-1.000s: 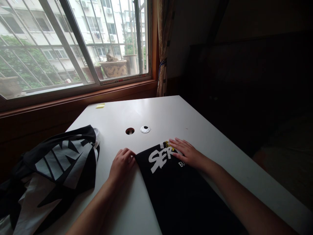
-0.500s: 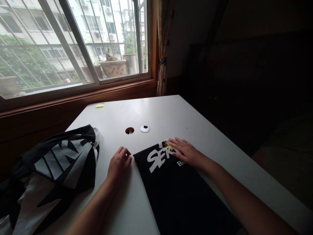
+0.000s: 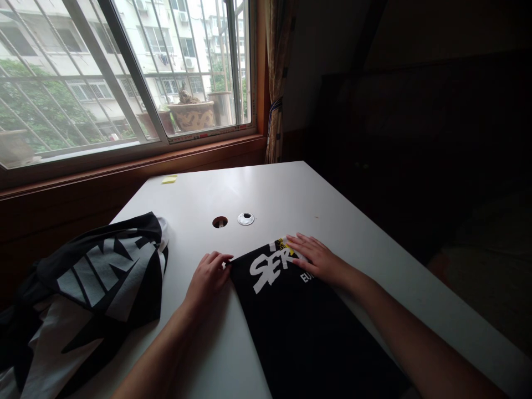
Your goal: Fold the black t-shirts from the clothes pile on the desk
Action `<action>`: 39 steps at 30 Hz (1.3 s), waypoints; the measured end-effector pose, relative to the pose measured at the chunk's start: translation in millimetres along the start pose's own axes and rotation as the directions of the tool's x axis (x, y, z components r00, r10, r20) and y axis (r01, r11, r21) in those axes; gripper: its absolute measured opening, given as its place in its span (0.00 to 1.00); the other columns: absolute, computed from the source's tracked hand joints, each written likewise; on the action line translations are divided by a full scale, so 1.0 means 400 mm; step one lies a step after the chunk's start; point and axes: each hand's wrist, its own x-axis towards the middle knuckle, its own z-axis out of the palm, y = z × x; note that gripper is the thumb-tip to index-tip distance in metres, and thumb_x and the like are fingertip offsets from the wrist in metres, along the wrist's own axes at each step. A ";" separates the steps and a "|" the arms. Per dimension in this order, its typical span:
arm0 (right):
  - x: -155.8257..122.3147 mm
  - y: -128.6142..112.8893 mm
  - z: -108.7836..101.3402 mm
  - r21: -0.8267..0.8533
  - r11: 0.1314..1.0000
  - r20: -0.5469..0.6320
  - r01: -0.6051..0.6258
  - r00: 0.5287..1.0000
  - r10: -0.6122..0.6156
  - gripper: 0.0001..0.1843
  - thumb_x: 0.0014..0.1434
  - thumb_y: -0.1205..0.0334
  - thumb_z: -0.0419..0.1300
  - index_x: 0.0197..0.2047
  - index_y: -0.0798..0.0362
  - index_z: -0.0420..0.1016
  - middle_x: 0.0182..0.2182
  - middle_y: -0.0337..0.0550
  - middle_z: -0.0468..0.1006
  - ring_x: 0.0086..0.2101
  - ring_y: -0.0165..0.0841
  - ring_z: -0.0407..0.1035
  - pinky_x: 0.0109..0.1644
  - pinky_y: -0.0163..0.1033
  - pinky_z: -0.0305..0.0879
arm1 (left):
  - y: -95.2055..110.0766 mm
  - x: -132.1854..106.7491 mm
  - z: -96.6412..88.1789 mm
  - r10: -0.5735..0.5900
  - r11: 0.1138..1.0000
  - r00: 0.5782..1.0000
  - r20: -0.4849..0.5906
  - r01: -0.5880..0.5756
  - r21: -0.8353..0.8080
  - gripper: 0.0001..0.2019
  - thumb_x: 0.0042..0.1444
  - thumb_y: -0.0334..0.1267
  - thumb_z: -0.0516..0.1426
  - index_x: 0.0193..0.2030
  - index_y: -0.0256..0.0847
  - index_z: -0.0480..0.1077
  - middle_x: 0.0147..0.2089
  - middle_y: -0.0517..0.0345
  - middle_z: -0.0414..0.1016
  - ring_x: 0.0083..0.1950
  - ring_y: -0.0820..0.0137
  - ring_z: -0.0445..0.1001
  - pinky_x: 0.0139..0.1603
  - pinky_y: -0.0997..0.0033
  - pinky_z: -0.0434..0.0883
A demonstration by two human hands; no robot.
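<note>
A black T-shirt (image 3: 291, 327), folded into a long strip, lies on the white table (image 3: 195, 199). White lettering and a patch of yellow print cover its far end. At its far left corner, my left hand (image 3: 210, 276) has thumb and fingers closed on the fabric edge. My right hand (image 3: 316, 256) rests flat on the far right part of the shirt, fingers stretched out over some of the print. The shirt's near end runs out of the bottom of the picture.
A crumpled black, grey and white garment (image 3: 103, 277) is heaped on the table's left side. Behind the shirt are a round cable hole (image 3: 220, 222) and a silver ring cover (image 3: 245, 219). A yellow sticky note (image 3: 169, 179) lies near the far edge, below a barred window (image 3: 124, 72).
My left hand has shifted slightly right, its curled fingers reaching out to the shirt's far left corner and closing on it; that corner has drawn in a little. My right hand stays put.
</note>
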 end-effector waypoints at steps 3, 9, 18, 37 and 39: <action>0.000 0.003 0.003 -0.004 1.000 0.002 0.002 1.000 -0.002 0.34 0.70 0.37 0.45 0.75 0.35 0.49 0.74 0.34 0.50 0.72 0.47 0.41 0.74 0.61 0.38 | 0.002 0.003 -0.010 -0.090 0.992 0.996 0.000 0.090 -0.088 0.10 0.63 0.35 0.54 0.46 0.44 0.76 0.42 0.53 0.76 0.39 0.64 0.76 0.40 0.63 0.76; 0.001 0.007 0.005 0.010 1.000 -0.003 0.009 1.000 -0.009 0.34 0.70 0.38 0.45 0.75 0.34 0.49 0.74 0.34 0.51 0.72 0.47 0.42 0.74 0.62 0.39 | 0.013 0.005 -0.021 -0.151 0.976 0.988 -0.012 0.148 -0.161 0.10 0.62 0.38 0.55 0.44 0.44 0.77 0.40 0.54 0.76 0.36 0.65 0.75 0.38 0.63 0.76; 0.001 0.002 0.002 0.016 1.000 -0.004 0.002 1.000 -0.002 0.33 0.70 0.38 0.45 0.75 0.33 0.49 0.74 0.34 0.51 0.72 0.47 0.42 0.74 0.63 0.39 | -0.004 0.004 -0.008 -0.097 0.995 0.995 0.022 0.097 -0.009 0.12 0.66 0.46 0.56 0.43 0.46 0.78 0.44 0.51 0.73 0.44 0.59 0.74 0.41 0.60 0.75; 0.002 0.019 0.011 -0.003 1.000 -0.039 0.023 0.999 -0.023 0.33 0.69 0.37 0.47 0.73 0.37 0.58 0.73 0.39 0.55 0.71 0.47 0.47 0.74 0.59 0.42 | -0.009 0.004 -0.015 -0.179 0.983 0.982 -0.056 0.176 -0.047 0.10 0.65 0.44 0.52 0.36 0.45 0.70 0.39 0.53 0.76 0.42 0.59 0.75 0.39 0.60 0.74; 0.001 0.018 0.010 0.001 1.000 -0.043 0.023 0.999 -0.023 0.33 0.69 0.37 0.47 0.72 0.37 0.59 0.73 0.39 0.56 0.71 0.47 0.47 0.74 0.59 0.42 | -0.013 0.002 -0.016 -0.167 0.985 0.982 -0.088 0.163 -0.050 0.09 0.66 0.43 0.52 0.37 0.45 0.70 0.40 0.53 0.76 0.42 0.59 0.76 0.39 0.60 0.76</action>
